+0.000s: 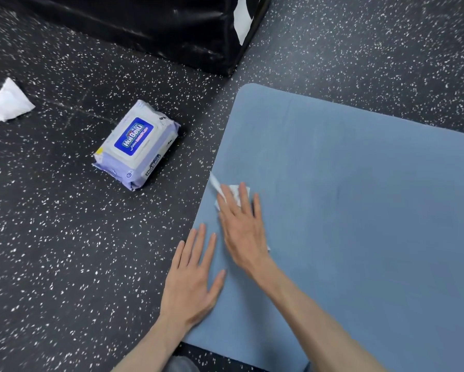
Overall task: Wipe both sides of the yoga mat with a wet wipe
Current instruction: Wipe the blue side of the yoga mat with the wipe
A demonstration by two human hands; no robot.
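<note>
A person's right hand point(243, 226) lies flat with straight fingers pressing a white wet wipe point(233, 193) onto a blue yoga mat point(346, 210) near the mat's left edge, a corner of the wipe poking out past the fingertips. Just beside it, the left hand point(193, 277) rests palm down with fingers spread, straddling the same edge of the mat and the dark speckled floor point(51, 251). Off the mat to the left lies a closed pack of wipes point(137, 145), a crumpled white wipe point(9, 102) lies farther left, and a glossy black padded block point(158, 25) stands behind them.
</note>
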